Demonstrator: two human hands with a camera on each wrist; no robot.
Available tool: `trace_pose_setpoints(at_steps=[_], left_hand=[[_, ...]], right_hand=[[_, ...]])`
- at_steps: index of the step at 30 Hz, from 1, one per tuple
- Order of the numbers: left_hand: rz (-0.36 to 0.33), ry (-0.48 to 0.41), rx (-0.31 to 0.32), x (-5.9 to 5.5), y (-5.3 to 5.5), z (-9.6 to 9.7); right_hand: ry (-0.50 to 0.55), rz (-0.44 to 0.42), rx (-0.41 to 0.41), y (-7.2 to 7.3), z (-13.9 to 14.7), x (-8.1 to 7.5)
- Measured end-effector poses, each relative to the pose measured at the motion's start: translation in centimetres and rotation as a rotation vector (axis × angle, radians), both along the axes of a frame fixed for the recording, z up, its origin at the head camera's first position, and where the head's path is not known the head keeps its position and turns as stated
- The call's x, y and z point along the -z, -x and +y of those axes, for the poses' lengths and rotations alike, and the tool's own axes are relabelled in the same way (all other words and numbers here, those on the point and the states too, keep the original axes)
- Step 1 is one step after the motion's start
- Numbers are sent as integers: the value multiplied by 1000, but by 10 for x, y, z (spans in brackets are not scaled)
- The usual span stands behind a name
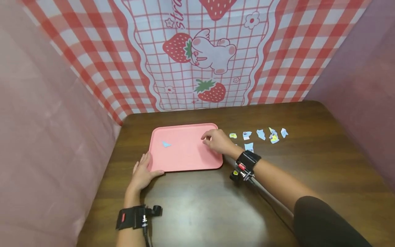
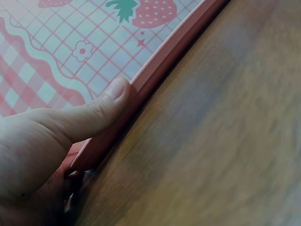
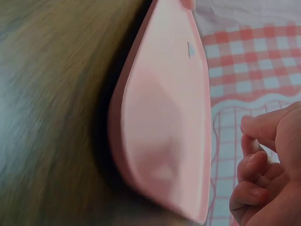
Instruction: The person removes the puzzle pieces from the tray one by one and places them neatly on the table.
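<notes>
A pink tray point(image 1: 185, 165) lies on the table with one pale blue paper scrap point(image 1: 166, 144) on its left half. My left hand point(image 1: 142, 173) grips the tray's near left corner. Along the near rim lies its thumb point(image 2: 106, 106), while the other fingers go round the left side, partly hidden in the left wrist view. Over the tray's right part is my right hand point(image 1: 218, 141), raised above the surface with thumb and forefinger point(image 3: 249, 141) together. A small pale bit, apparently a paper scrap, shows between them, mostly covered by the fingers.
Right of the tray, several torn paper scraps point(image 1: 260, 134) lie spread in rough rows, some hidden by the right wrist. A printed strawberry cloth point(image 1: 213, 58) hangs behind the wooden table point(image 1: 191, 209). A cable point(image 1: 271, 209) runs along the right forearm.
</notes>
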State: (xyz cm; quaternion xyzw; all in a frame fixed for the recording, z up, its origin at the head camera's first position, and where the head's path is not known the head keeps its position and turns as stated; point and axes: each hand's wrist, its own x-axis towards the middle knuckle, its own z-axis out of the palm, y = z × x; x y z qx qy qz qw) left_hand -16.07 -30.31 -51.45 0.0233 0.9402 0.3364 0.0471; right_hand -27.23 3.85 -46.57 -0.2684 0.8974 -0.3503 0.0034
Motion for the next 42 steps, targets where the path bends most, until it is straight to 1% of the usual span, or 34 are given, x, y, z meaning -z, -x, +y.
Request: trace_pose_setpoints(at_steps=[6,10,13,18,21,24,28,33,37,42], left_hand=[[8,-1,-13,-3,-2,-2],[2,-16,-21,-5,-4,-5],[-5,-29,-27,-3,-5,-8],[-13,-41,-36,1,-6,-9],[-11,-55,-37,3,-5,-7],[-16,-52,-34,5,-5,-5],[-10,-38,-30,3,-5,-5],[8,-30,-22,0,-5,-6],[7,-33,-28,-1,-4,-7],[15,-39,-13,-1,2,-5]], right_hand=[[-30,32,-55,7,-29,0],[-77,36,-67,11,-51,1],[-108,8,-78,13,-67,4],[-142,-46,-126,12,-88,9],[-177,-59,-159,11,-97,15],[-209,-70,-164,8,-105,21],[-249,-75,-136,8,-116,30],[-298,-27,-65,10,-129,38],[-258,-3,10,11,-137,37],[-220,-10,97,13,-140,37]])
